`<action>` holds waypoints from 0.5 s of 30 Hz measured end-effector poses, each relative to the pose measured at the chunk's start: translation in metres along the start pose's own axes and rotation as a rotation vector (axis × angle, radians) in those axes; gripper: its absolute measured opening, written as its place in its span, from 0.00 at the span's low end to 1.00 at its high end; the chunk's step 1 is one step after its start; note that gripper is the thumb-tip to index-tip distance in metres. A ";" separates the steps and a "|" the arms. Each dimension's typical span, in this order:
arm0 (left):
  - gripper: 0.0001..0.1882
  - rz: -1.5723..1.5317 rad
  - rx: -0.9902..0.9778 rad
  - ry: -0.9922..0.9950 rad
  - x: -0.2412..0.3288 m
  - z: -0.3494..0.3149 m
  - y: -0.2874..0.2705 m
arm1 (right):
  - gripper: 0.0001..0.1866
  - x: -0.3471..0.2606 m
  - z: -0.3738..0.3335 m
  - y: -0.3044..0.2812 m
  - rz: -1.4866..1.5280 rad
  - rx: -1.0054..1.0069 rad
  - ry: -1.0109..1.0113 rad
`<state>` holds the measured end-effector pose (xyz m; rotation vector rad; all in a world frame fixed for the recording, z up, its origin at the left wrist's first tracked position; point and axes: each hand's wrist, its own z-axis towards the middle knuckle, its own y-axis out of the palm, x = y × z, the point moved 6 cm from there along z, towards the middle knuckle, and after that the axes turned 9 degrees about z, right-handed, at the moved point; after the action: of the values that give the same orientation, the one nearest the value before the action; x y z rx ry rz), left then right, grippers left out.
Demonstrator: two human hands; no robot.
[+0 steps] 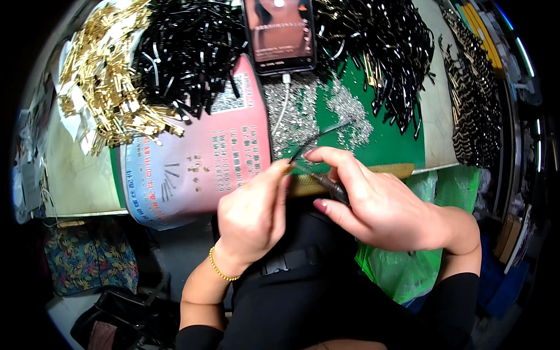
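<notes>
My left hand [254,207], closed in a pinch, holds the end of a thin black eyeglass temple [319,136]. The temple curves away up and to the right, over the small silver parts. Between the thumb and fingers of my right hand [379,201] is a slim screwdriver [334,188] with a dark handle. Its shaft points left toward the temple's end at my left fingertips; whether the tip touches is too small to tell. Both hands are just above the front edge of the green mat [388,146]. Small silver pieces [349,111] lie heaped beyond them.
A phone [280,38] with a white cable [284,108] stands at the back. Heaps of black temples [186,52] and gold temples [105,76] flank it. A pink-and-blue printed sheet [175,169] covers the left. Green plastic bags [396,271] hang below the right edge.
</notes>
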<state>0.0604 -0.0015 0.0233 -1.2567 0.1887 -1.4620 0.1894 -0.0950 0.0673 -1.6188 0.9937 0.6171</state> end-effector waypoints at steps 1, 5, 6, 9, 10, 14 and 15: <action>0.16 -0.024 -0.017 -0.117 -0.007 -0.004 -0.011 | 0.21 -0.005 0.009 0.000 -0.077 0.015 -0.033; 0.17 -0.547 0.210 -0.559 -0.052 -0.014 -0.032 | 0.13 -0.024 0.079 0.003 -0.517 0.240 -0.306; 0.12 -0.604 0.278 -0.545 -0.056 -0.016 -0.035 | 0.14 -0.040 0.099 0.008 -0.613 0.280 -0.445; 0.09 -0.543 0.416 -0.347 -0.074 -0.011 -0.060 | 0.09 -0.042 0.151 0.020 -0.829 0.194 -0.202; 0.07 -0.465 0.463 -0.354 -0.088 -0.016 -0.075 | 0.08 -0.043 0.153 0.023 -0.836 0.169 -0.193; 0.10 0.158 0.428 -0.542 -0.117 -0.018 -0.123 | 0.06 -0.040 0.141 0.030 -0.753 0.097 -0.213; 0.09 0.199 0.373 -0.452 -0.123 -0.013 -0.122 | 0.06 -0.037 0.136 0.031 -0.703 0.088 -0.226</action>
<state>-0.0515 0.1316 0.0333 -1.1857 -0.2468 -0.9577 0.1575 0.0440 0.0433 -1.6386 0.2416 0.2553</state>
